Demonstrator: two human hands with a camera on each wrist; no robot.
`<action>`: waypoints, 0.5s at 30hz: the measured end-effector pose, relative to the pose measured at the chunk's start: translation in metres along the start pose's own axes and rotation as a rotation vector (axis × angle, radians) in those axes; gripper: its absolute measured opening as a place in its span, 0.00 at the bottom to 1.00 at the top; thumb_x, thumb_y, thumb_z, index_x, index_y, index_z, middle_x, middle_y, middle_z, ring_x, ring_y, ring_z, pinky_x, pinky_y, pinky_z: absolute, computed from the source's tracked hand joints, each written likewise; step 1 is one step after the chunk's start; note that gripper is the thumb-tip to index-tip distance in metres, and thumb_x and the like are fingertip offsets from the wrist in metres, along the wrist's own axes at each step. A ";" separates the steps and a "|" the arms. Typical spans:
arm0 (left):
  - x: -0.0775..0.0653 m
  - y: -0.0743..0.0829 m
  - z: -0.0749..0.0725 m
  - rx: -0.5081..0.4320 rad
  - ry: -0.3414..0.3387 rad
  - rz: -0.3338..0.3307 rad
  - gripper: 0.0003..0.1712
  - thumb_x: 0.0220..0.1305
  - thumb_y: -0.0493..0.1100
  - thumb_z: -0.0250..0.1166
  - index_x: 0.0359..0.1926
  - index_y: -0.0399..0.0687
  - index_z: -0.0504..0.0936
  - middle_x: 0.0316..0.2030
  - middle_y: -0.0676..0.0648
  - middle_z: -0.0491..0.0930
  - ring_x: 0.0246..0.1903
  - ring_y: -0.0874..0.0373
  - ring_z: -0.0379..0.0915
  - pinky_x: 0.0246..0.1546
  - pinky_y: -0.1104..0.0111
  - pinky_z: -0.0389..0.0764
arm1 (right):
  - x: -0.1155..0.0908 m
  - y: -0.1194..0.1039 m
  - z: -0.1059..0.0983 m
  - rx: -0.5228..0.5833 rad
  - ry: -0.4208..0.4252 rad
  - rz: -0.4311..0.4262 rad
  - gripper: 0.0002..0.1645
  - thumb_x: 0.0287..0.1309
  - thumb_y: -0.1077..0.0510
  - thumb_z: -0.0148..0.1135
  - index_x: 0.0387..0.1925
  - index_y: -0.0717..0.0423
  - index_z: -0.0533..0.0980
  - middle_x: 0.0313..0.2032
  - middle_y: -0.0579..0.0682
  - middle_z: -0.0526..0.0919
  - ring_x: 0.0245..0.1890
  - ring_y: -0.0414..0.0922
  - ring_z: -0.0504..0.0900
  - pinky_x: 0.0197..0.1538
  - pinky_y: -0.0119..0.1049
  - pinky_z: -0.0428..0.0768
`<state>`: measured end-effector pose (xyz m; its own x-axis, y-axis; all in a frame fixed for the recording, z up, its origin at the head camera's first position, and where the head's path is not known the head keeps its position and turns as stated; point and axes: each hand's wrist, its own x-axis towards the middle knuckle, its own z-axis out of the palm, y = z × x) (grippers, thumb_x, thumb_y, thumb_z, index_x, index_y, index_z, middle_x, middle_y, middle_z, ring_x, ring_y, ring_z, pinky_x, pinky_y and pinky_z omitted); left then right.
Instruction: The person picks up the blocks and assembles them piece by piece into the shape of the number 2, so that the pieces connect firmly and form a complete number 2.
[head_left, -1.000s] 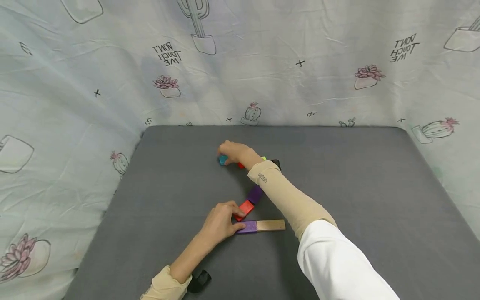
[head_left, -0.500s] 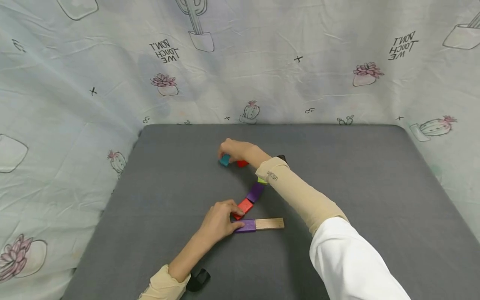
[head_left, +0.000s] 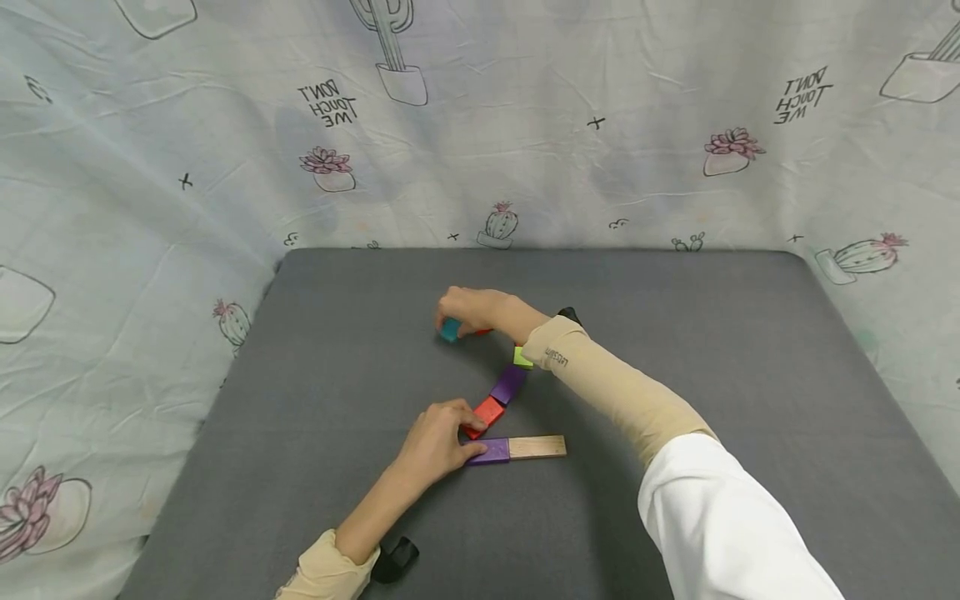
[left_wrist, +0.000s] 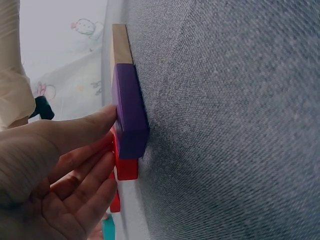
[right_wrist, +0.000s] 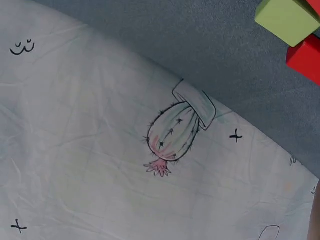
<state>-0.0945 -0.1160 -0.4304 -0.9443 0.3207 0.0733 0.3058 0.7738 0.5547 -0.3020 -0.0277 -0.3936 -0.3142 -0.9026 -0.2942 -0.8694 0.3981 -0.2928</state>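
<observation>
My right hand (head_left: pixel 480 310) pinches a teal block (head_left: pixel 449 330) between thumb and fingers, over the far part of the mat. A red block (head_left: pixel 483 332) lies mostly hidden under that hand. My left hand (head_left: pixel 438 437) rests at the near blocks: its thumb touches a purple block (left_wrist: pixel 129 102), and its fingers reach a red block (head_left: pixel 489 412). A plain wooden block (head_left: pixel 537 447) sits end to end with the purple one. From the red block, a darker purple block (head_left: pixel 509 385) and a lime green block (head_left: pixel 522 357) run on in a curve.
The grey mat (head_left: pixel 337 375) covers the table. A patterned cloth (head_left: pixel 450 150) hangs behind and to the sides. In the right wrist view, a lime block (right_wrist: pixel 287 20) and a red block (right_wrist: pixel 305 59) stand at the upper right.
My right forearm has shifted rightward, uncovering the lime block. The right hand, with the teal block, has come slightly nearer. My left hand stays where it was.
</observation>
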 end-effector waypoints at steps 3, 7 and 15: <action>0.000 0.001 -0.001 0.002 -0.002 0.000 0.13 0.40 0.41 0.81 0.30 0.45 0.88 0.29 0.54 0.81 0.31 0.58 0.80 0.32 0.63 0.79 | -0.001 0.001 0.002 0.012 -0.007 0.011 0.21 0.54 0.65 0.69 0.51 0.57 0.79 0.53 0.52 0.80 0.55 0.46 0.77 0.54 0.35 0.75; 0.000 0.001 -0.002 0.000 -0.006 -0.004 0.14 0.39 0.40 0.81 0.30 0.45 0.88 0.29 0.54 0.80 0.31 0.58 0.80 0.32 0.63 0.79 | -0.002 0.003 0.003 0.008 -0.025 0.023 0.21 0.53 0.66 0.69 0.51 0.57 0.80 0.53 0.52 0.80 0.54 0.46 0.77 0.53 0.35 0.75; 0.002 0.003 -0.005 -0.013 -0.008 -0.003 0.14 0.39 0.40 0.81 0.30 0.45 0.88 0.28 0.54 0.80 0.30 0.58 0.80 0.32 0.64 0.79 | -0.004 0.005 0.002 0.001 -0.044 0.060 0.23 0.53 0.65 0.69 0.53 0.56 0.79 0.54 0.51 0.79 0.55 0.46 0.77 0.53 0.36 0.75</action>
<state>-0.0958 -0.1159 -0.4250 -0.9440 0.3234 0.0649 0.3018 0.7674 0.5657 -0.3049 -0.0220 -0.3957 -0.3486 -0.8692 -0.3507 -0.8491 0.4513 -0.2746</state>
